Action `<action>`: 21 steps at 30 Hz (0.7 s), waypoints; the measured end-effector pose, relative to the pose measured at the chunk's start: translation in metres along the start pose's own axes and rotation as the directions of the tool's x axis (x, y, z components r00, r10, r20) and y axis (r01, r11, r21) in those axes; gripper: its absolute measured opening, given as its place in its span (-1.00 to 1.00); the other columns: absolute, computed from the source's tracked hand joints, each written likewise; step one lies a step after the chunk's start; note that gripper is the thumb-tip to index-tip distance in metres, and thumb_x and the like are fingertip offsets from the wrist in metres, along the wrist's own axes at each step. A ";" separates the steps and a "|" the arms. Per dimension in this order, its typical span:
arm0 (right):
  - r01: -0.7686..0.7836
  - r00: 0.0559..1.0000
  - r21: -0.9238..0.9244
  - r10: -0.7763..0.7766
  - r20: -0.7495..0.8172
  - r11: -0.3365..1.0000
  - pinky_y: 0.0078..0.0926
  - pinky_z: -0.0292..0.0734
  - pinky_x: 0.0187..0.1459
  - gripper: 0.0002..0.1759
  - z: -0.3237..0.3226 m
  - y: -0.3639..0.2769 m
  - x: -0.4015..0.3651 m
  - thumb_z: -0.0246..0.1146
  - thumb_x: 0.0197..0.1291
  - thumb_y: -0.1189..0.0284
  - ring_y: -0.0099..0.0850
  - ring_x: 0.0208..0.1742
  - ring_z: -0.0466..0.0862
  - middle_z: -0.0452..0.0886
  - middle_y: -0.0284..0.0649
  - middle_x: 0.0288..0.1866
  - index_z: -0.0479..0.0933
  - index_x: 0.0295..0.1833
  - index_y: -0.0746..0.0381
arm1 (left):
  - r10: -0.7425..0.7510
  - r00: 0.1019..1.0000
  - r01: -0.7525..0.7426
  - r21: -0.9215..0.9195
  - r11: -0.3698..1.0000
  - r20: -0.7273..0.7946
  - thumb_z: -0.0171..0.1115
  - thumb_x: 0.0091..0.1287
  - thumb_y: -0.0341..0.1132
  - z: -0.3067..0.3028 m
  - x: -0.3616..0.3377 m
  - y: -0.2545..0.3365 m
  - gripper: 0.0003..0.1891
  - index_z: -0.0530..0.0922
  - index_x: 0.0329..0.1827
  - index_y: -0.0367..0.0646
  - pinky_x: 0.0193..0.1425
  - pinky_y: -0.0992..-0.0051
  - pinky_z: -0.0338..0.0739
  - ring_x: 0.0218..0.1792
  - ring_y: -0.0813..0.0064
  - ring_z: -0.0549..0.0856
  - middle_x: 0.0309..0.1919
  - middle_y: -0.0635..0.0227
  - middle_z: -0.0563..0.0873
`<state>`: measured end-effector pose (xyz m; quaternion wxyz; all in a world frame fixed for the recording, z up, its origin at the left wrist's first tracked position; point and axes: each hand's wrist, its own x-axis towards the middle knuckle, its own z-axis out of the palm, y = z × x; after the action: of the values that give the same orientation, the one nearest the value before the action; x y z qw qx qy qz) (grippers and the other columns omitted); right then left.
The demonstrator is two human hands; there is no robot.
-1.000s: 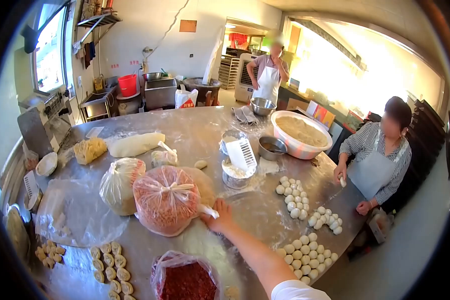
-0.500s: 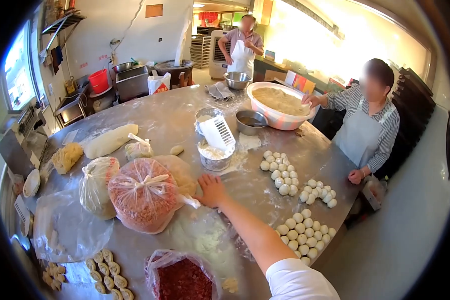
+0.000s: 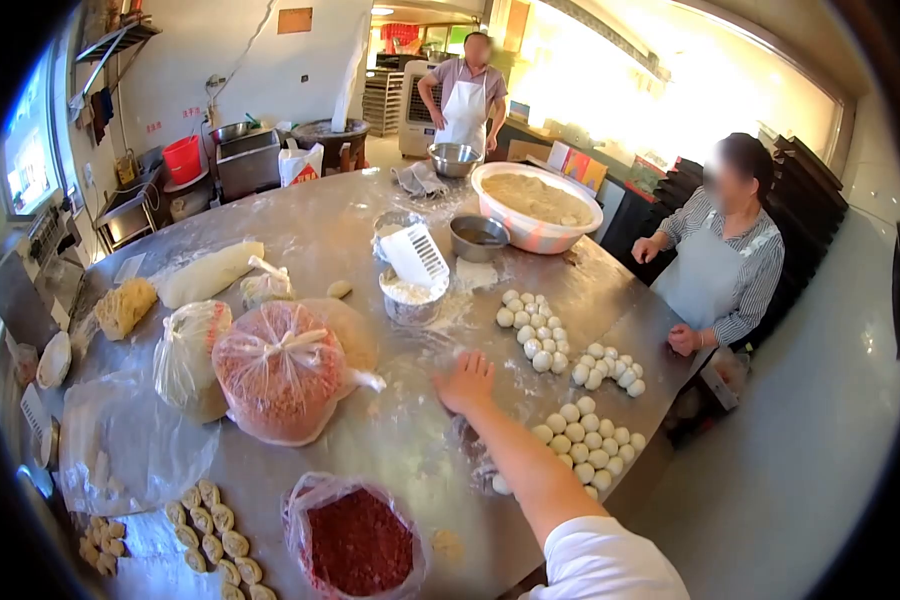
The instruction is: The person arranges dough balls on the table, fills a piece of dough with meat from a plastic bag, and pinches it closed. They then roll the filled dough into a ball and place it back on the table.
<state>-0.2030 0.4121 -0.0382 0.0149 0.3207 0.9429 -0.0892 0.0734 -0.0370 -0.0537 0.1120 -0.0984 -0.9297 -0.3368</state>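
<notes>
R hand (image 3: 465, 384) has moved away from round, pink-filled knotted plastic bag (image 3: 275, 385), fingers spread, over floury steel tbl (image 3: 395, 445)

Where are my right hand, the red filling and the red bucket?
Right hand (image 3: 465, 383): head view, its back.
Red filling (image 3: 358, 542): head view, top middle.
Red bucket (image 3: 181, 161): head view, outer wall.

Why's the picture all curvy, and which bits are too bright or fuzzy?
Head view: probably a wide lens, black rounded edges, bowed-looking metal table; head view, upper right: washed-out white; head view, left: the window glares; head view, middle: the right hand looks slightly smeared.
</notes>
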 end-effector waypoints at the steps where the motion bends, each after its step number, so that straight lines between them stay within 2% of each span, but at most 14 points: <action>1: -0.035 0.999 -0.002 0.035 0.007 0.999 0.01 -0.33 0.59 0.04 0.002 0.012 -0.004 -0.15 0.35 -0.28 0.01 0.68 -0.16 -0.14 0.14 0.67 -0.06 0.61 0.33 | 0.020 1.000 -0.021 0.053 0.998 0.018 0.31 0.24 -0.39 -0.011 0.009 0.014 -0.56 0.49 0.20 -0.19 0.07 0.13 0.51 -0.06 -0.02 0.60 -0.04 -0.01 0.62; 2: -0.068 0.998 -0.006 0.068 0.010 0.998 0.00 -0.34 0.59 0.04 0.005 0.018 -0.010 -0.15 0.35 -0.29 0.02 0.68 -0.17 -0.16 0.15 0.67 -0.07 0.61 0.34 | -0.030 0.999 0.029 0.034 0.999 0.016 0.30 0.21 -0.35 -0.019 0.014 0.028 -0.57 0.50 0.17 -0.18 0.11 0.04 0.48 -0.02 -0.12 0.58 -0.04 -0.04 0.63; 5: -0.142 0.990 0.038 0.141 0.024 0.989 -0.04 -0.37 0.59 0.05 0.012 0.027 -0.039 -0.18 0.35 -0.29 0.07 0.67 -0.20 -0.20 0.18 0.66 -0.10 0.61 0.35 | -0.007 1.000 0.007 0.023 1.000 0.004 0.23 0.32 -0.32 -0.022 0.015 0.030 -0.62 0.50 0.19 -0.17 0.16 0.08 0.47 0.03 -0.06 0.59 -0.04 -0.01 0.63; 8: -0.040 0.995 -0.052 0.044 0.089 0.998 -0.05 -0.35 0.60 0.06 0.012 -0.001 -0.085 -0.12 0.34 -0.27 0.10 0.67 -0.21 -0.21 0.22 0.65 -0.11 0.61 0.36 | 0.010 1.000 -0.010 0.010 1.000 0.000 0.32 0.10 -0.44 -0.004 0.004 0.006 -0.55 0.47 0.09 -0.25 0.10 0.11 0.47 -0.03 -0.08 0.57 -0.02 -0.03 0.58; 9: 0.102 0.988 -0.069 -0.093 0.124 0.992 -0.05 -0.33 0.60 0.06 0.009 -0.006 -0.104 -0.09 0.34 -0.26 0.10 0.67 -0.21 -0.21 0.23 0.65 -0.11 0.61 0.36 | 0.032 0.999 -0.032 -0.012 0.999 0.015 0.29 0.13 -0.41 -0.005 0.004 0.003 -0.56 0.47 0.10 -0.25 0.11 0.10 0.44 -0.03 -0.08 0.54 -0.05 -0.02 0.58; 11: 0.383 0.908 -0.058 -0.365 0.206 0.922 -0.04 -0.30 0.60 0.06 0.004 -0.020 -0.128 -0.03 0.33 -0.24 0.09 0.67 -0.21 -0.22 0.23 0.65 -0.10 0.61 0.36 | 0.011 0.999 -0.012 0.017 1.000 0.050 0.34 0.12 -0.39 -0.008 0.003 0.003 -0.52 0.48 0.15 -0.23 0.18 0.08 0.42 0.05 -0.10 0.54 0.01 -0.05 0.58; 13: 0.551 0.827 -0.070 -0.532 0.185 0.832 -0.06 -0.13 0.57 0.04 0.017 -0.011 -0.123 0.08 0.29 -0.22 0.06 0.65 -0.08 -0.09 0.20 0.64 0.01 0.59 0.34 | 0.026 0.998 -0.026 0.005 1.000 0.064 0.34 0.14 -0.39 -0.009 0.003 0.001 -0.52 0.47 0.15 -0.25 0.20 0.08 0.41 0.08 -0.09 0.54 0.04 -0.05 0.58; 15: 0.447 0.888 -0.096 -0.429 0.164 0.889 -0.05 -0.04 0.54 0.01 -0.015 0.005 -0.112 0.08 0.28 -0.21 0.02 0.59 0.10 0.07 0.20 0.59 0.10 0.54 0.37 | 0.042 0.998 -0.041 -0.011 0.999 0.040 0.34 0.14 -0.42 -0.011 0.004 0.006 -0.53 0.48 0.14 -0.25 0.20 0.09 0.41 0.09 -0.08 0.54 0.05 -0.03 0.58; 16: 0.221 0.963 -0.025 -0.214 0.162 0.975 -0.04 0.02 0.52 -0.06 -0.032 0.012 -0.105 0.09 0.28 -0.19 0.01 0.54 0.20 0.19 0.19 0.53 0.21 0.48 0.37 | 0.047 0.998 -0.047 -0.010 0.999 0.033 0.34 0.14 -0.42 -0.011 0.005 0.008 -0.54 0.48 0.14 -0.25 0.20 0.10 0.41 0.09 -0.07 0.54 0.06 -0.03 0.58; 17: -0.021 0.984 0.042 0.013 0.175 0.999 -0.02 0.07 0.50 -0.12 -0.043 0.019 -0.102 0.10 0.28 -0.16 0.00 0.48 0.30 0.30 0.17 0.47 0.32 0.42 0.37 | 0.053 0.998 -0.053 -0.010 0.999 0.025 0.34 0.14 -0.42 -0.012 0.006 0.010 -0.54 0.49 0.14 -0.25 0.20 0.10 0.41 0.09 -0.07 0.54 0.06 -0.02 0.58; 19: -0.181 0.983 -0.052 0.181 0.001 0.982 0.01 0.16 0.45 -0.22 -0.004 0.039 -0.077 0.10 0.28 -0.12 0.00 0.41 0.39 0.41 0.14 0.38 0.43 0.33 0.33 | 0.059 0.998 -0.059 -0.004 0.998 0.009 0.34 0.13 -0.43 -0.012 0.004 0.011 -0.54 0.49 0.14 -0.25 0.21 0.10 0.41 0.09 -0.05 0.54 0.06 -0.01 0.58; 20: -0.266 0.961 -0.085 0.258 -0.095 0.960 0.02 0.20 0.43 -0.27 -0.006 0.035 -0.078 0.10 0.28 -0.09 -0.01 0.37 0.44 0.46 0.12 0.34 0.49 0.29 0.30 | 0.061 0.998 -0.061 0.002 0.998 -0.001 0.34 0.13 -0.42 -0.012 0.004 0.011 -0.54 0.49 0.14 -0.24 0.21 0.11 0.41 0.09 -0.05 0.54 0.05 -0.01 0.59; 21: -0.027 0.999 -0.165 0.032 0.030 0.986 0.00 0.25 0.39 -0.33 -0.007 0.032 -0.080 0.11 0.28 -0.06 0.00 0.35 0.45 0.48 0.10 0.31 0.53 0.23 0.29 | 0.065 0.998 -0.065 0.007 0.998 -0.007 0.35 0.14 -0.42 -0.011 0.004 0.011 -0.54 0.49 0.14 -0.24 0.21 0.11 0.41 0.09 -0.04 0.54 0.05 -0.01 0.59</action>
<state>-0.1195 0.3901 -0.0295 0.0579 0.3309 0.9418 -0.0162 0.0733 -0.0354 -0.0383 0.1267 -0.1271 -0.9266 -0.3304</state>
